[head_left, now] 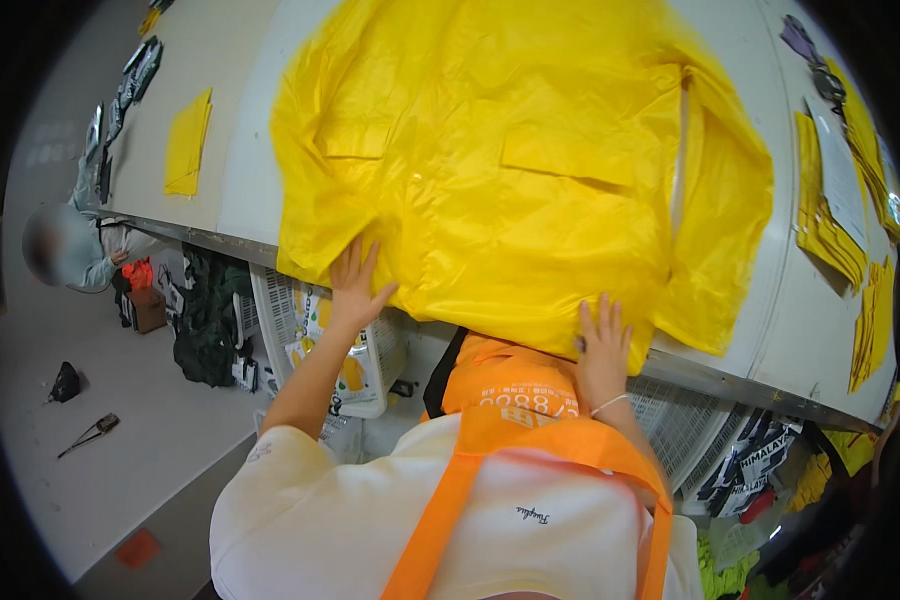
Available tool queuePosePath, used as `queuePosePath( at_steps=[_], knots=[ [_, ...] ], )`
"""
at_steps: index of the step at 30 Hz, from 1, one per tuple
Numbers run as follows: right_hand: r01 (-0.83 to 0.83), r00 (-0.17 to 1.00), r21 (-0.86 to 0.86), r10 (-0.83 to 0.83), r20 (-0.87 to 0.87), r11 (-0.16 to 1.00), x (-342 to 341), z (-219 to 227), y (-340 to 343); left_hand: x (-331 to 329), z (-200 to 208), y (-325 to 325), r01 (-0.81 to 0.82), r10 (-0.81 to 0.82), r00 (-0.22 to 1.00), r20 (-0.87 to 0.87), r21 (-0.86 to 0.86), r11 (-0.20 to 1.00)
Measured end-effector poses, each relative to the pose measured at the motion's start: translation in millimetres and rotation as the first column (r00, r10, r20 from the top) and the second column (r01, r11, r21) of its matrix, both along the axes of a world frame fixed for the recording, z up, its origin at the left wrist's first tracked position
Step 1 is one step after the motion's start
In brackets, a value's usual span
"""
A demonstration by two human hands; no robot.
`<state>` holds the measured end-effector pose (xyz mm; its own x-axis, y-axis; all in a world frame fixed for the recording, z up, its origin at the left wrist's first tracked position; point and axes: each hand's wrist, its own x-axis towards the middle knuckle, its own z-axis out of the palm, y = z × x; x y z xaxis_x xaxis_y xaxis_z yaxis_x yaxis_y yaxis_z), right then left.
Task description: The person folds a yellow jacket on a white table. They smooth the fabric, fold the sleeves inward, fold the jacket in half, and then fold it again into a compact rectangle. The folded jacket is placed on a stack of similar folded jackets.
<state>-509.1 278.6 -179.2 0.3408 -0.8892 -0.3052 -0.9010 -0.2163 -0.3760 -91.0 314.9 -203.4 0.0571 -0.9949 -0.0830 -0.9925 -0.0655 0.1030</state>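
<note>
A shiny yellow rain jacket (450,240) lies spread over the table, its two flap pockets showing and its hem hanging at the front edge. Near the jacket's lower left corner, my left hand (358,285) rests flat on the fabric with fingers spread. My right hand (604,345) lies on the hem toward the right, fingers stretched out, palm down. Both sleeves run down along the jacket's sides.
The pale table (245,130) carries a folded yellow piece (187,145) at left and stacked yellow garments (830,220) at right. White plastic baskets (365,365) with packaged goods stand underneath. Another person (80,245) is at the far left, and dark garments (208,320) hang near the table.
</note>
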Motion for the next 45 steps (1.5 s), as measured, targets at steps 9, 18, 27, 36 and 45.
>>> queuePosePath(
  at_steps=[9, 18, 27, 36, 45],
  knots=[
    [0.080, 0.921, -0.462, -0.242, -0.304, 0.883, 21.2, -56.6, -228.6, 18.5, -52.4, -273.1, 0.086, -0.090, 0.996, 0.003, -0.332, 0.939],
    [0.064, 0.983, -0.388, -0.125, -0.135, 0.919, 104.2, -13.2, -183.7, 0.3, -2.9, -258.7, 0.237, -0.255, 0.965, -0.053, -0.231, 0.944],
    [0.128, 0.953, -0.129, -0.086, 0.291, 0.983, 169.0, -3.2, -116.0, 25.5, 7.4, -174.1, -0.067, -0.194, 0.786, -0.587, -0.394, 0.917],
    [0.247, 0.764, 0.143, -0.284, 0.580, 0.958, 235.8, -5.5, -48.1, 17.5, 20.2, -28.4, -0.291, 0.698, 0.003, -0.716, 0.667, 0.686],
    [0.109, 0.796, 0.160, -0.183, 0.577, 0.981, 238.0, 3.1, -55.6, -26.5, 0.7, -45.7, -0.063, 0.668, -0.254, -0.699, 0.701, 0.710]
  ],
)
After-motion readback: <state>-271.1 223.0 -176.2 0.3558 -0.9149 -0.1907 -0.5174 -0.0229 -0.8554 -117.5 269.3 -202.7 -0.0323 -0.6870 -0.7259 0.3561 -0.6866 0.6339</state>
